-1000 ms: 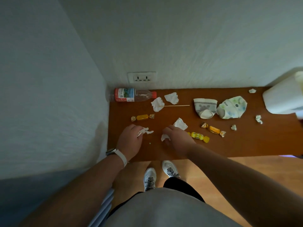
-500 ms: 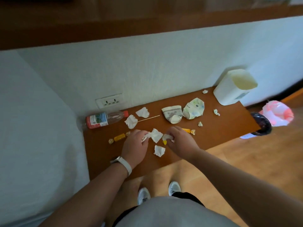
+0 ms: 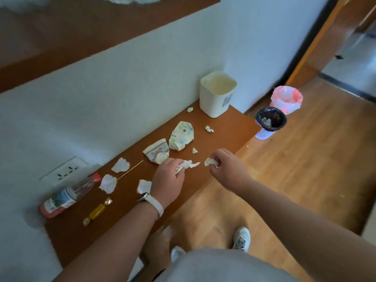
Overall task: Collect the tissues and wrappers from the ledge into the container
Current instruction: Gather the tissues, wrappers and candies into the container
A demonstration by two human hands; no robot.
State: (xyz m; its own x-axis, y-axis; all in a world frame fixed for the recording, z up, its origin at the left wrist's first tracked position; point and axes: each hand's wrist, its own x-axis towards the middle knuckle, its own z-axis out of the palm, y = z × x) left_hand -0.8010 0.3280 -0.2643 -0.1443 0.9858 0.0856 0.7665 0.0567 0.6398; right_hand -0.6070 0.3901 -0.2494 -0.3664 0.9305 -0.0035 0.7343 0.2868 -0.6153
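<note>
Over the brown wooden ledge (image 3: pixel 234 127), our hands have lifted off the surface since half a second ago and swung right, each loaded. Our left hand (image 3: pixel 168 176) grips a crumpled white tissue (image 3: pixel 187 164). Our right hand (image 3: pixel 227 169) pinches a smaller white tissue scrap (image 3: pixel 209 161); a yellow wrapper may be tucked inside, but we cannot tell. Pick-up looks done, so the drop comes next.

The cream square plastic container (image 3: pixel 217 94) stands at the ledge's far end, seemingly empty where its inner wall shows. Beyond, on the floor, a black-lined lilac mesh bin (image 3: pixel 269 123) holds pale scraps. Loose white tissues (image 3: pixel 107 183) and a gold sweet wrapper (image 3: pixel 97 210) still await collection.
</note>
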